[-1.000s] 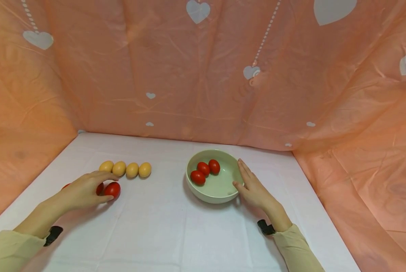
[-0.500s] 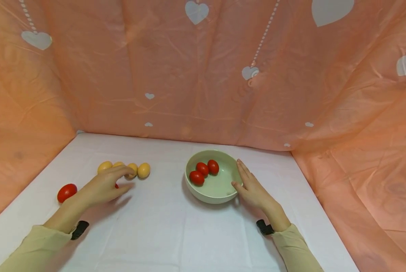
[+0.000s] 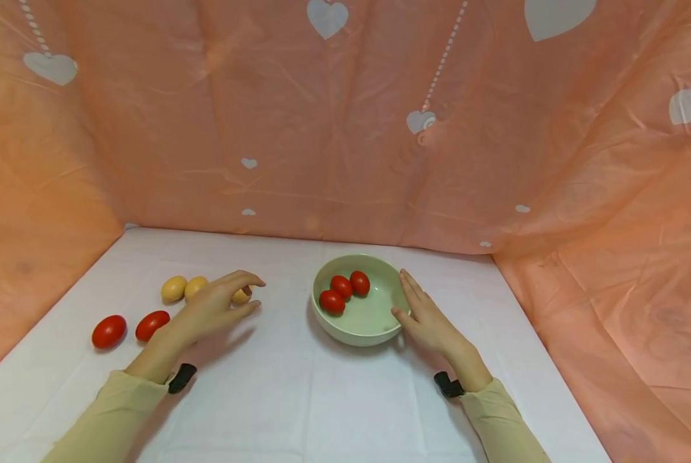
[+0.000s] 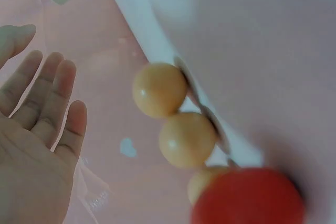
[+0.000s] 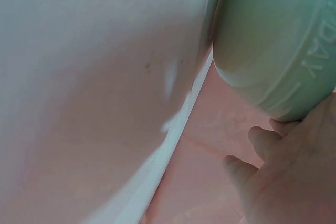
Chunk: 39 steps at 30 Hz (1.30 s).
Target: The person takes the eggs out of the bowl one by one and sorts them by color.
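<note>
Here the left hand (image 3: pixel 215 307), fingers loosely spread and holding nothing, hovered over the row of smooth yellow eggs (image 3: pixel 174 289) left of centre. The right hand (image 3: pixel 426 318) lay flat-fingered against the glossy pale green bowl (image 3: pixel 380 331), which held three red eggs (image 3: pixel 341 292); raised letters "DAY" showed on its wall in the right wrist view. Two loose red eggs (image 3: pixel 130 328) sat lower left on the white-clothed table (image 3: pixel 299 399), before the crinkled pink heart-print curtain (image 3: pixel 345 116).
</note>
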Available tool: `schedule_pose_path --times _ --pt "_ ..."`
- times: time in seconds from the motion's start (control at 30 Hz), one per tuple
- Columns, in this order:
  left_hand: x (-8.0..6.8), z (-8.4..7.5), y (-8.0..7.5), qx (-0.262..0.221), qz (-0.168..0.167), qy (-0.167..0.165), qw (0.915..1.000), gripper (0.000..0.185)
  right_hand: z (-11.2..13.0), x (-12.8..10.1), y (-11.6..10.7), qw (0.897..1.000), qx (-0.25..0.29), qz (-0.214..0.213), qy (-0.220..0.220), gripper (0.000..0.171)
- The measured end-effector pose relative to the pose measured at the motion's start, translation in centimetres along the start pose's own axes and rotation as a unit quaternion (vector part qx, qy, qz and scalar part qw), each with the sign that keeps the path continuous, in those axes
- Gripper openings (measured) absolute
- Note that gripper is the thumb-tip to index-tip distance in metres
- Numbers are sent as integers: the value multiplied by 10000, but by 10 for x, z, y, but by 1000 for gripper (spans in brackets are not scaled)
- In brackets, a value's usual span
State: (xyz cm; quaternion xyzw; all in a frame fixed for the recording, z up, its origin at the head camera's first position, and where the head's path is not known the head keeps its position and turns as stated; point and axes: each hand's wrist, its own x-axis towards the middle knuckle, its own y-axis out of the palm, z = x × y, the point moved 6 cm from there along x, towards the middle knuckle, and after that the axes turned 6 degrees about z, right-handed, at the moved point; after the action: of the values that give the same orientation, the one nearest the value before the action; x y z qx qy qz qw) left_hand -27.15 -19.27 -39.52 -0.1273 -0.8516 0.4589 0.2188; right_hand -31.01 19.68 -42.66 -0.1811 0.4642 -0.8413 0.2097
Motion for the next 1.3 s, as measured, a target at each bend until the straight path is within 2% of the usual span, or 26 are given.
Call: schedule_pose_path --times 0.23,0.47,0.77,0.93,1.1,1.3 --pt "18 -14 9 -90 -87 250 9996 32 -1 0 0 10000 -16 -32 -31 78" --pt "40 -28 18 -393 -76 526 9978 34 -1 0 0 10000 6 5 23 78" --pt "66 -56 25 -585 -198 1066 9924 33 1 0 0 10000 -14 -61 -57 78" --pt "84 -68 31 -564 -28 1100 9923 34 2 0 -1 9999 -35 -70 -67 78" --pt "102 -77 40 -493 314 963 9936 33 1 1 0 9999 -46 -81 -63 78" --pt "121 -82 53 -76 752 821 9938 34 1 1 0 9999 -39 -101 -71 78"
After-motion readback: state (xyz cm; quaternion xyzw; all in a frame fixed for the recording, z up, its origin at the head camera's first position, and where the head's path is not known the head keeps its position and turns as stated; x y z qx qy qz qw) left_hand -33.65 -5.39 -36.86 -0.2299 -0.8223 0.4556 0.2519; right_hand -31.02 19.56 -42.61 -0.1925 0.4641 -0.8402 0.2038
